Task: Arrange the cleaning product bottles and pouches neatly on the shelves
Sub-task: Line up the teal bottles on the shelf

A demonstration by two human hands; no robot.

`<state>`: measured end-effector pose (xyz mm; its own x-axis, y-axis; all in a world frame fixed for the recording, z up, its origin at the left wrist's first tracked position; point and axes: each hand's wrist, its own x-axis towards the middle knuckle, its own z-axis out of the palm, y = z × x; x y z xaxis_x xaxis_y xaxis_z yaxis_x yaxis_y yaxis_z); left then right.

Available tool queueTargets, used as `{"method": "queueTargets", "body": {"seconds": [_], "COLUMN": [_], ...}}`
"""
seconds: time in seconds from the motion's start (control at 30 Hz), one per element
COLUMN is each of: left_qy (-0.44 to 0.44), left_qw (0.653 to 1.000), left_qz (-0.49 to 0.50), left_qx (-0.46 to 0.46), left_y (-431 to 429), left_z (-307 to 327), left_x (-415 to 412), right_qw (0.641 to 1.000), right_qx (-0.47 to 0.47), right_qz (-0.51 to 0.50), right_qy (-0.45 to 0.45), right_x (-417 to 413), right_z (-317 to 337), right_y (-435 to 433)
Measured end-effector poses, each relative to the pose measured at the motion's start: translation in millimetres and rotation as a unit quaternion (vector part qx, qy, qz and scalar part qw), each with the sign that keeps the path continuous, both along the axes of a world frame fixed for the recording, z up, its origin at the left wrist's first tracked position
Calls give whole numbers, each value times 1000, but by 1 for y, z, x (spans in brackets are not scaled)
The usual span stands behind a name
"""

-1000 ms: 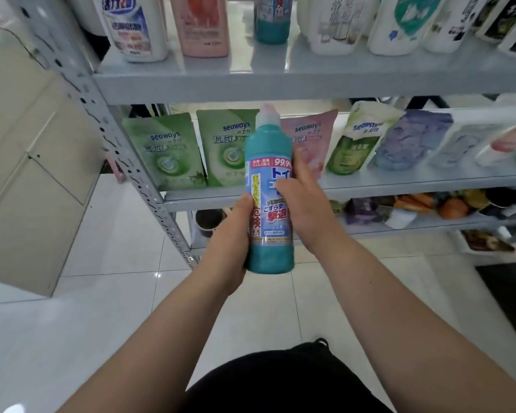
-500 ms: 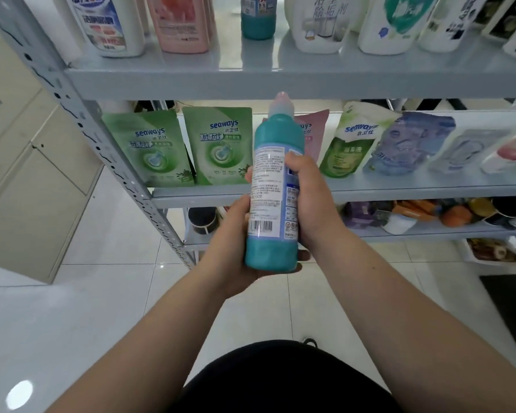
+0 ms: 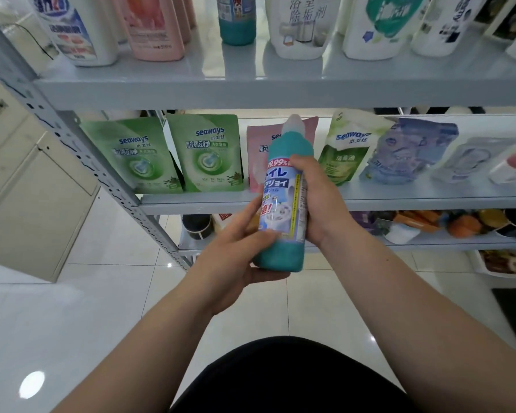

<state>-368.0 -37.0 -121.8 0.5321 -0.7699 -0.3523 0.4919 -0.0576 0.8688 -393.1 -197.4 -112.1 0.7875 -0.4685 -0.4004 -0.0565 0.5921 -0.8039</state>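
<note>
I hold a teal bottle (image 3: pixel 283 204) with a white cap and a blue-white label upright in front of the shelves. My right hand (image 3: pixel 319 198) grips its right side around the label. My left hand (image 3: pixel 236 254) cups the base from the left, thumb under the bottom and fingers on the label. Behind it, the middle shelf (image 3: pixel 399 201) carries two green pouches (image 3: pixel 209 153), a pink pouch (image 3: pixel 258 156) partly hidden by the bottle, a white-green pouch (image 3: pixel 346 150) and a blue pouch (image 3: pixel 411 153). The top shelf (image 3: pixel 251 90) holds a similar teal bottle (image 3: pixel 237 22) among others.
White bottles (image 3: pixel 301 28) and a pink bottle (image 3: pixel 152 28) stand on the top shelf. A grey perforated upright (image 3: pixel 81 156) frames the rack's left side. Mixed items (image 3: pixel 459 225) fill the lower shelf. Beige cabinets (image 3: pixel 27 186) stand at left on a white tiled floor (image 3: pixel 72 317).
The bottle has been turned in my hands, so its front label faces me again instead of the barcode side. My left hand slid under the base. The view moved closer to the shelves.
</note>
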Motion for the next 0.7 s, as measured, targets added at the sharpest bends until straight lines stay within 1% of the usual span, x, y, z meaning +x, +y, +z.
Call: {"method": "queueTargets", "body": {"seconds": [0.07, 0.13, 0.2, 0.27, 0.3, 0.37, 0.4, 0.47, 0.5, 0.57, 0.63, 0.7], "left_qy": [-114, -219, -277, -328, -351, -378, -393, -428, -426, -372, -280, -149], "left_qw": [992, 969, 952, 934, 923, 907, 898, 877, 880, 919, 956, 977], "left_qz": [-21, -37, -17, 40, 75, 126, 139, 142, 128, 51, -62, -150], "left_qx": [49, 110, 131, 136, 139, 137, 144, 165, 165, 123, 55, -25], "left_y": [-3, -5, -4, -1, 0, 3, 4, 8, 11, 17, 22, 26], "left_z": [-10, -17, -22, -24, -26, -31, -36, -38, -38, -32, -30, -30], "left_x": [2, 4, 6, 7, 10, 16, 18, 19, 18, 13, 12, 12], "right_qw": [997, 982, 957, 933, 924, 912, 914, 932, 942, 959, 969, 970], "right_qx": [-63, -153, -221, -262, -287, -339, -346, -320, -293, -218, -130, -53], "right_qz": [6, 49, 112, 160, 174, 175, 162, 107, 76, 30, 27, 72], "right_qy": [-40, -98, -151, -185, -184, -153, -137, -131, -144, -181, -209, -227], "right_x": [-1, -5, -13, -21, -25, -32, -34, -36, -35, -32, -29, -27], "right_z": [-1, -3, -3, -5, -8, -14, -17, -21, -21, -18, -11, -7], "right_y": [0, -1, 0, 0, 0, 5, 10, 23, 28, 35, 36, 36]}}
